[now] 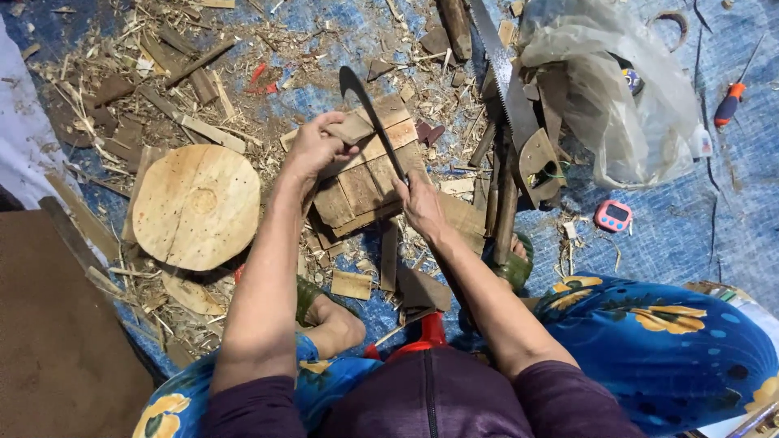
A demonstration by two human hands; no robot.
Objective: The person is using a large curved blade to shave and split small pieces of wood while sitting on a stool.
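Note:
My left hand (315, 148) grips a small flat piece of wood (350, 128) and holds it on top of a block of stacked wooden slats (365, 182). My right hand (419, 203) is closed around the handle of a dark curved knife (369, 109). Its blade runs up and to the left across the block, just right of the held piece. Both forearms reach forward from purple sleeves, and my knees in blue flowered cloth frame the bottom of the view.
A round wooden stump slice (197, 205) lies left of the block. A handsaw (507, 89) and a clear plastic bag (621, 97) lie at right, with a pink timer (613, 216) and an orange-handled screwdriver (729, 101). Wood chips and offcuts litter the blue tarp (698, 235).

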